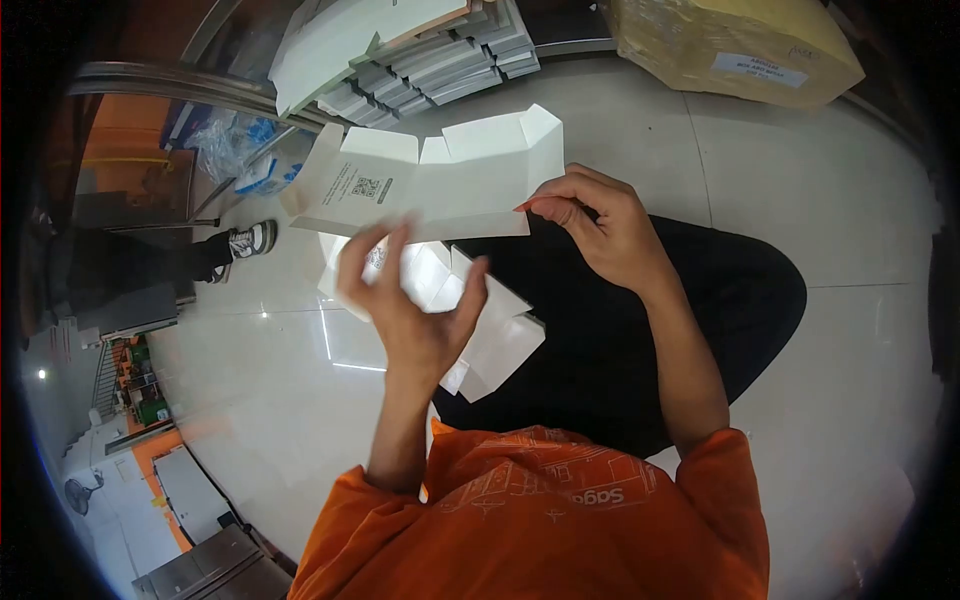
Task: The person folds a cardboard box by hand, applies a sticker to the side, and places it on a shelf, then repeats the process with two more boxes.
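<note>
An unfolded white carton (460,188) with flaps along its edges and a printed QR code is held up in front of me. My right hand (605,225) pinches its lower right corner between thumb and fingers. Just below the carton's lower edge, my left hand (405,300) has its fingers spread, blurred by motion, with nothing visible in them. Beneath the left hand, a second white carton (495,355) lies partly on my leg; the hand hides part of it.
A tall stack of flat cartons (430,75) stands at the top. At the upper right is a yellow wrapped package (740,55) with a label. Another person's shoe (252,240) and dark trouser leg show at the left, near plastic bags (235,145).
</note>
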`<state>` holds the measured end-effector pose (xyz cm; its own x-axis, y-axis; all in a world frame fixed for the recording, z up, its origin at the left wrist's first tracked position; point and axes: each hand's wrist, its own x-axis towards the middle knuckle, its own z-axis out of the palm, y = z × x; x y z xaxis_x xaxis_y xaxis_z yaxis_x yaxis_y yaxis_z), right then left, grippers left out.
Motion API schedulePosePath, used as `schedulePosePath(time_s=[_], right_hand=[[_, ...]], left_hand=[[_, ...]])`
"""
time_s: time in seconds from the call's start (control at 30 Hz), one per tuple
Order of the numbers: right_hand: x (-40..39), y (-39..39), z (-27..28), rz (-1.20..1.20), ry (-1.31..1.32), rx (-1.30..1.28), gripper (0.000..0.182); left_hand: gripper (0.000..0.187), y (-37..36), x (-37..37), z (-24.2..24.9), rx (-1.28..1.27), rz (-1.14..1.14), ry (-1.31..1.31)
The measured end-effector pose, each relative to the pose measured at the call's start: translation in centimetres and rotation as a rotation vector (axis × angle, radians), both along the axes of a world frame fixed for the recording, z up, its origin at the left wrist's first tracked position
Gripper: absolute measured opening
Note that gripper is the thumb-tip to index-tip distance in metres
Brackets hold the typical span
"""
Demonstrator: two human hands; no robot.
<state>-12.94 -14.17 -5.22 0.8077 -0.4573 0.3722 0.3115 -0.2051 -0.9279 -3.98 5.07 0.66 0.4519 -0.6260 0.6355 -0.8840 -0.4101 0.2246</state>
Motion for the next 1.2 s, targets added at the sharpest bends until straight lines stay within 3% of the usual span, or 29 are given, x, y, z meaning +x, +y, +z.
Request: schedulePosePath(time_s=[0.07, 0.1, 0.13, 0.2, 0.27, 0.33, 0.4, 0.47, 0.5, 0.53, 0.6, 0.63, 0.67, 0.73, 0.77, 0.83, 0.87, 0.93, 0.97, 1.0, 1.07, 1.13, 1.2], right_hand=[[-0.2, 0.6, 0.7, 0.049, -0.020, 0.048, 0.012], [-0.2, 1.0, 0.5, 0.049, -0.026, 0.051, 0.012], [-0.1, 1.3, 0.2, 0.012, -0.010, 0.103, 0.013], [-0.2, 0.9, -0.1, -0.047, 0.000, 0.162, 0.014], [-0.4, 0.6, 0.0, -0.057, -0.089, -0.112, 0.019], [-0.5, 1.4, 0.3, -0.094, -0.136, -0.173, 0.026], [-0.3, 2.6, 0.4, -0.118, -0.184, -0.239, 0.035], [0.1, 3.8, 0.6, -0.051, -0.359, 0.198, 0.056], [0.0, 4.0, 0.5, -0.011, -0.398, 0.233, 0.067], [0.3, 4.4, 0.4, -0.022, -0.409, 0.239, 0.067], [1.4, 5.8, 0.2, -0.218, -0.481, 0.343, 0.069], [1.5, 6.1, 0.5, -0.266, -0.470, 0.417, 0.054], [1.3, 5.9, 0.4, -0.280, -0.487, 0.428, 0.054], [1.0, 5.1, 0.4, -0.278, -0.460, 0.448, 0.033], [0.6, 4.7, 1.1, -0.352, -0.511, 0.476, 0.018], [-0.6, 3.1, 1.4, -0.373, -0.523, 0.453, 0.019], [-1.0, 2.3, 1.7, -0.400, -0.538, 0.426, 0.019], [-1.8, 1.0, 2.3, -0.458, -0.534, 0.428, 0.018], [-2.2, 0.3, 2.5, -0.498, -0.557, 0.315, 0.016], [-2.5, -0.4, 2.7, -0.538, -0.579, 0.200, 0.014], [-3.2, -1.7, 2.9, -0.592, -0.535, 0.075, 0.014], [-3.6, -2.8, 2.9, -0.668, -0.442, -0.161, 0.013], [-3.8, -3.4, 2.6, -0.697, -0.411, -0.167, 0.014]], left_hand=[[0.031, -0.9, 2.0, 2.2, 0.318, -0.331, 0.058], [0.012, -1.5, 2.0, 2.1, 0.314, -0.335, 0.260], [0.012, -1.7, 1.8, 2.1, 0.317, -0.339, 0.252], [0.017, -2.8, 1.6, 2.2, 0.267, -0.341, 0.603], [0.017, -4.1, 0.6, 2.5, 0.212, -0.305, 0.628], [0.025, -4.8, 0.4, 2.7, -0.086, -0.276, 1.037], [0.024, -5.0, 1.1, 2.3, -0.001, -0.289, 0.965], [0.022, -5.2, 1.5, 2.4, -0.099, -0.279, 0.957], [0.020, -5.9, 0.6, 3.3, -0.213, -0.242, 1.001], [0.021, -6.5, 0.7, 3.6, -0.306, -0.274, 0.993], [0.022, -7.6, 0.6, 3.7, -0.450, -0.251, 1.000], [0.022, -7.9, 0.4, 3.6, -0.433, -0.259, 0.992], [0.022, -8.2, 0.1, 3.6, -0.484, -0.271, 0.983], [0.025, -8.5, -0.8, 3.9, -0.542, -0.295, 0.955], [0.027, -8.3, -0.8, 3.8, -0.477, -0.305, 0.785], [0.037, -8.4, -0.8, 2.6, -0.378, -0.285, 0.458], [0.037, -8.6, -1.2, 2.5, -0.346, -0.345, 0.428], [0.033, -9.5, -2.6, 2.4, -0.380, -0.376, 0.682], [0.029, -10.2, -3.5, 2.5, -0.441, -0.387, 0.913], [0.029, -10.9, -4.0, 2.4, -0.435, -0.403, 0.916], [0.028, -12.2, -4.6, 2.3, -0.487, -0.426, 1.218], [0.029, -12.8, -4.4, 1.4, -0.461, -0.507, 1.204], [0.026, -13.6, -4.3, 0.8, -0.428, -0.481, 1.128]])
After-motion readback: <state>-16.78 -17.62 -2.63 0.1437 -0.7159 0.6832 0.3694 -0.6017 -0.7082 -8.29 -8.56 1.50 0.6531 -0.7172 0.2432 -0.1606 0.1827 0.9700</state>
